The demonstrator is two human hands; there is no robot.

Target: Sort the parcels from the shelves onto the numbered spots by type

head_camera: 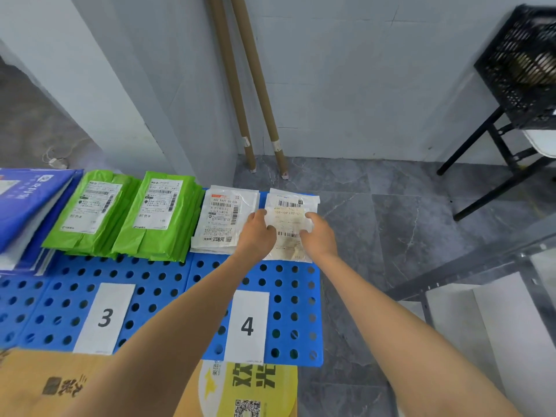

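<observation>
At the far right corner of the blue perforated plastic board (168,284), my left hand (258,230) and right hand (317,233) hold one flat white translucent plastic parcel (288,206) between them. My left fingers curl over its left edge and my right hand grips its right edge. The parcel lies flat, straight beyond the white paper card printed 4 (247,326). It is a thin, crinkled pouch with a white shipping label on top. One barcode sits near its far edge and a second lower down, with a line of reddish digits between them. Something pale brown shows through its near end. Whether other parcels lie beneath it, I cannot tell.

Just beside it on the left lies one pile of white plastic parcels (224,221), its top label headed by an orange strip. Left of that are two stacks of bright green plastic mailers (90,212) (159,215), side by side and touching, each topped with a white label. They lie beyond the white paper card printed 3 (105,317). One stack of blue envelopes (27,203) fills the far left. One brown cardboard box (36,383) meets the board's near edge. Two brown cardboard tubes (237,85) (261,85) lean on the wall beyond, and one black mesh crate (523,64) sits on a black stand at the right.
</observation>
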